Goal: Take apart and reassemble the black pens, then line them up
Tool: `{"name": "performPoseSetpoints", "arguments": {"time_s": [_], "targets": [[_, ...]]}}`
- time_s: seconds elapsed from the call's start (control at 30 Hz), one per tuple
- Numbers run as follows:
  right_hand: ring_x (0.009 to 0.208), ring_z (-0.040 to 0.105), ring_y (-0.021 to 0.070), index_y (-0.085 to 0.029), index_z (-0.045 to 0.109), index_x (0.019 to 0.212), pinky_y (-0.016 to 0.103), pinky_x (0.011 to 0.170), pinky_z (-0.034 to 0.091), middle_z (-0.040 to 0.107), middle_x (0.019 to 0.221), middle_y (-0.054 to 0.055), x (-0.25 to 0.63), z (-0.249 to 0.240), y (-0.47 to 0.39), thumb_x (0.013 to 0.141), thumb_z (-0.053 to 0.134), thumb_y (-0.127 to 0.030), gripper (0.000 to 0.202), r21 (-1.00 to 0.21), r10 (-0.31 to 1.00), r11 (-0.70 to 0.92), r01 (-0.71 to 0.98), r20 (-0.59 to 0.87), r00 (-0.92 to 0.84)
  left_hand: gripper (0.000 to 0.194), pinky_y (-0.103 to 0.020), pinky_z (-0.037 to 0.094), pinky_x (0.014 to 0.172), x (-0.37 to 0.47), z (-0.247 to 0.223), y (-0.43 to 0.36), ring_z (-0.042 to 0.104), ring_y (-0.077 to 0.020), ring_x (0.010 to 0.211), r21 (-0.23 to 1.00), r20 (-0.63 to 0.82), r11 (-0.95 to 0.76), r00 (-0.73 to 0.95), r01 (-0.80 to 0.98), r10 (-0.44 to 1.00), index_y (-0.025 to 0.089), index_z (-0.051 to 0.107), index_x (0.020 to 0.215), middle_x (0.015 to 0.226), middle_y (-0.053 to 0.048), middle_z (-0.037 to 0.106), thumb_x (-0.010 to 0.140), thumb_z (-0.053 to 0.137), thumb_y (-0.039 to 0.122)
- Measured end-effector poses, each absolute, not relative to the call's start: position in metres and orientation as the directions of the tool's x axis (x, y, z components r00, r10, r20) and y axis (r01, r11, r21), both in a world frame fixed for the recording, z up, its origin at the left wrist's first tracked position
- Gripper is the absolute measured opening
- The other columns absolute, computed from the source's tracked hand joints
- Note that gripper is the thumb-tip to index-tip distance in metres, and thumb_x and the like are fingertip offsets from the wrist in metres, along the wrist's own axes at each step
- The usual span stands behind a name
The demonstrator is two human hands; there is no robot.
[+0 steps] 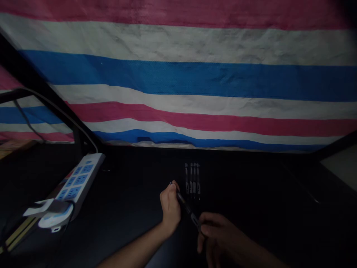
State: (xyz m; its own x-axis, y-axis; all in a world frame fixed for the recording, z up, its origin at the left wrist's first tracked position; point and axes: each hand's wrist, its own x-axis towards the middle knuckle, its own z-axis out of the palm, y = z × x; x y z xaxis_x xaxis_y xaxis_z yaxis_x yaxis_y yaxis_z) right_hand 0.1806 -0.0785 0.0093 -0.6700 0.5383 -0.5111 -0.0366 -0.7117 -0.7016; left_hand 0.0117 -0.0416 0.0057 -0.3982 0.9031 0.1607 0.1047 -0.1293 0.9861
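Here's the pen (186,205), over the dark table (131,204) — left hand (171,206) grasping its far end, right hand (220,231) its near end — long axis slanting far-left to near-right, beside four lined-up pens (191,187); tip end, can't tell.

Right of centre in the frame, the counter (251,190) offers passing room; four pens (194,186) obstruct the middle, a power strip (80,179) the left, striped sheeting (195,78) the top.

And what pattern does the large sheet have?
The sheet has pink, white and blue stripes; see the head view.
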Motion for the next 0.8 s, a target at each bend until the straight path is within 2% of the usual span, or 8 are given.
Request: {"name": "performPoseSetpoints", "arguments": {"time_s": [0.07, 0.17, 0.3, 0.43, 0.53, 0.67, 0.8], "targets": [[0.045, 0.065, 0.0147, -0.015, 0.048, 0.094, 0.017, 0.038, 0.042, 0.069, 0.075, 0.008, 0.181, 0.009, -0.078, 0.082, 0.056, -0.045, 0.033, -0.684, 0.521, -0.727, -0.05, -0.504, -0.689, 0.042, -0.026, 0.03, 0.049, 0.012, 0.007, -0.041, 0.033, -0.0135, 0.05, 0.986, 0.159, -0.126, -0.403, 0.109, 0.901, 0.022, 0.039, 0.054, 0.052, 0.003, 0.035, 0.09, 0.033, 0.043], [0.044, 0.064, 0.0144, -0.013, 0.051, 0.09, 0.018, 0.037, 0.042, 0.069, 0.072, 0.009, 0.182, 0.008, -0.077, 0.086, 0.047, -0.052, 0.039, -0.671, 0.507, -0.741, -0.036, -0.522, -0.686, 0.041, -0.025, 0.03, 0.048, 0.012, 0.007, -0.041, 0.034, -0.0134, 0.049, 0.985, 0.163, -0.128, -0.408, 0.111, 0.898, 0.021, 0.04, 0.054, 0.051, 0.003, 0.036, 0.089, 0.035, 0.043], [0.047, 0.066, 0.0148, -0.016, 0.049, 0.093, 0.016, 0.037, 0.041, 0.069, 0.078, 0.007, 0.183, 0.012, -0.075, 0.08, 0.058, -0.045, 0.034, -0.688, 0.516, -0.725, -0.036, -0.509, -0.689, 0.042, -0.025, 0.03, 0.048, 0.012, 0.009, -0.041, 0.033, -0.013, 0.049, 0.985, 0.163, -0.128, -0.408, 0.112, 0.898, 0.021, 0.04, 0.053, 0.051, 0.004, 0.036, 0.089, 0.035, 0.043], [0.047, 0.065, 0.0139, -0.012, 0.054, 0.097, 0.018, 0.038, 0.041, 0.07, 0.079, 0.011, 0.183, 0.019, -0.074, 0.084, 0.049, -0.052, 0.043, -0.687, 0.495, -0.726, -0.004, -0.519, -0.697, 0.042, -0.025, 0.03, 0.048, 0.012, 0.01, -0.041, 0.033, -0.0128, 0.049, 0.986, 0.161, -0.125, -0.416, 0.113, 0.895, 0.021, 0.04, 0.054, 0.051, 0.004, 0.036, 0.09, 0.035, 0.042], [0.046, 0.064, 0.0129, -0.013, 0.053, 0.093, 0.017, 0.037, 0.04, 0.069, 0.076, 0.009, 0.184, 0.019, -0.074, 0.08, 0.056, -0.046, 0.036, -0.711, 0.508, -0.702, 0.039, -0.539, -0.672, 0.041, -0.025, 0.03, 0.048, 0.012, 0.008, -0.041, 0.033, -0.0127, 0.049, 0.987, 0.155, -0.124, -0.419, 0.101, 0.895, 0.021, 0.04, 0.054, 0.052, 0.004, 0.036, 0.089, 0.037, 0.042], [0.045, 0.064, 0.0135, -0.018, 0.044, 0.086, 0.015, 0.037, 0.038, 0.069, 0.069, 0.003, 0.184, 0.013, -0.074, 0.072, 0.066, -0.036, 0.031, -0.733, 0.526, -0.679, 0.043, -0.527, -0.667, 0.041, -0.024, 0.03, 0.047, 0.012, 0.004, -0.04, 0.034, -0.0128, 0.049, 0.99, 0.142, -0.129, -0.408, 0.06, 0.902, 0.021, 0.041, 0.053, 0.052, 0.004, 0.037, 0.088, 0.039, 0.043], [0.04, 0.061, 0.0128, -0.02, 0.039, 0.082, 0.014, 0.035, 0.037, 0.067, 0.061, 0.001, 0.184, 0.012, -0.076, 0.066, 0.066, -0.027, 0.031, -0.729, 0.537, -0.683, 0.037, -0.536, -0.651, 0.042, -0.025, 0.03, 0.047, 0.011, 0.005, -0.037, 0.034, -0.0127, 0.048, 0.991, 0.132, -0.122, -0.436, 0.052, 0.89, 0.021, 0.041, 0.052, 0.05, 0.004, 0.037, 0.088, 0.039, 0.044]]}}
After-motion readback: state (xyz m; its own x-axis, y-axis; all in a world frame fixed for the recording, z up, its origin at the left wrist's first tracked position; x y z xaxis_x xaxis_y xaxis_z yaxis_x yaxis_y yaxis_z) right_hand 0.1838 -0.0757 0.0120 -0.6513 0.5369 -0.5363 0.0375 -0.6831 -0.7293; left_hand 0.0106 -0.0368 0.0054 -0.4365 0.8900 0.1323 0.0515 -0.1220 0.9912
